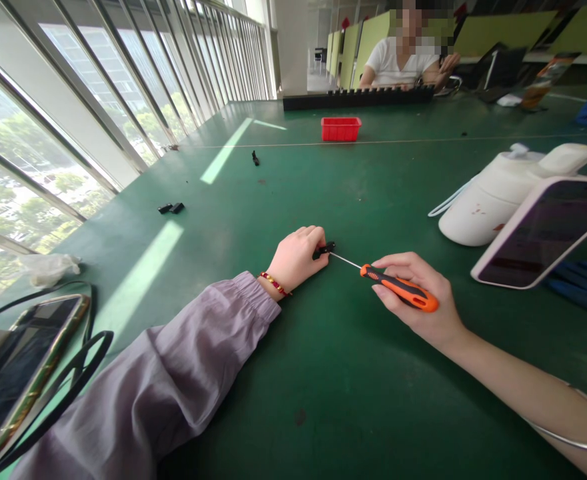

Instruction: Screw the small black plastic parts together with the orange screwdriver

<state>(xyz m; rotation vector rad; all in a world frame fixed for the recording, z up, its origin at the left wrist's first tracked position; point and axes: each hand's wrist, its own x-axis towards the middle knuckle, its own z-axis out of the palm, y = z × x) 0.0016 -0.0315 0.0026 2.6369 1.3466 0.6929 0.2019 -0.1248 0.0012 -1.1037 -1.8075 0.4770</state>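
On a green table (293,373), our right hand (429,277) held an orange and black screwdriver (388,279), fingers pinching its handle, the shaft pointing left. At the screwdriver's tip, our left hand (299,255) pinched a small black part (324,250) with its fingers; whether tip and part touched, we could not tell. Well beyond the screwdriver, we saw a red box (341,130) and a seated person (398,63) in white. Right of the screwdriver stood a white bottle (483,193) and a tilted phone (538,233); far left of it lay black pieces (176,208).
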